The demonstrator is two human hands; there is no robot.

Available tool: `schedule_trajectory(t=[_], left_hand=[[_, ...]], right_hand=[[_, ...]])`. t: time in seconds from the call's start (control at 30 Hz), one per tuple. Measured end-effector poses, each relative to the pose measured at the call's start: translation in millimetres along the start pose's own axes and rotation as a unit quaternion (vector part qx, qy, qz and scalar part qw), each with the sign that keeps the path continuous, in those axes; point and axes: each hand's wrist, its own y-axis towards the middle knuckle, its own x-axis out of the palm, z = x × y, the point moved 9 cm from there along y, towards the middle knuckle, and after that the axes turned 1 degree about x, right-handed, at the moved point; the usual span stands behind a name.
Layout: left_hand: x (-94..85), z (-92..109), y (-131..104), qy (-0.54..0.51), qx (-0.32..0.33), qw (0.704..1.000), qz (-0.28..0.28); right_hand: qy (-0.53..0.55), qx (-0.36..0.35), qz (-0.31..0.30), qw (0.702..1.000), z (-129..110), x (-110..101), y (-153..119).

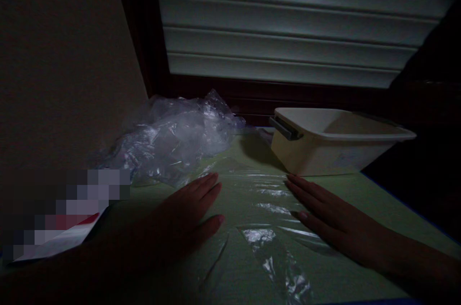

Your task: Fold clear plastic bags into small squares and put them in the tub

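A clear plastic bag (272, 209) lies spread flat on the green tabletop (173, 290), with creases that catch the light. My left hand (196, 209) rests flat on its left part, fingers stretched out toward the middle. On the right part lies my right hand (329, 213), palm down and fingers extended. Neither hand grips anything. Behind my left hand is a loose heap of crumpled clear plastic bags (180, 127). The near end of the flat bag runs toward the bottom of the view, and its exact outline is hard to make out.
A cream plastic bin (324, 153) with a dark handle stands at the back right. A partly blurred-out white and red item (68, 237) lies at the left edge by the wall (65, 65). A slatted panel (288, 31) in a dark frame rises behind the table.
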Motion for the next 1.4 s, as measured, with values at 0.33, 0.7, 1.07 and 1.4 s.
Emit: schedule_trajectory(t=[0.33, 0.7, 1.07, 1.4], left_hand=[[-6.9, 2, 1, 0.036, 0.01, 0.996, 0.078], [2.7, -8, 6, 0.06, 0.045, 0.996, 0.042], [17.9, -20, 5, 0.042, 0.021, 0.998, -0.03], [9.6, -13, 7, 0.045, 0.005, 0.998, -0.046]], right_hand=[[-0.008, -0.032, 0.12, 0.992, -27, -32, 0], [0.059, -0.09, 0.058, 0.992, -122, 7, 71], [-0.049, -0.051, -0.007, 0.997, -59, 9, 24], [-0.028, 0.08, 0.029, 0.996, 17, -6, -27]])
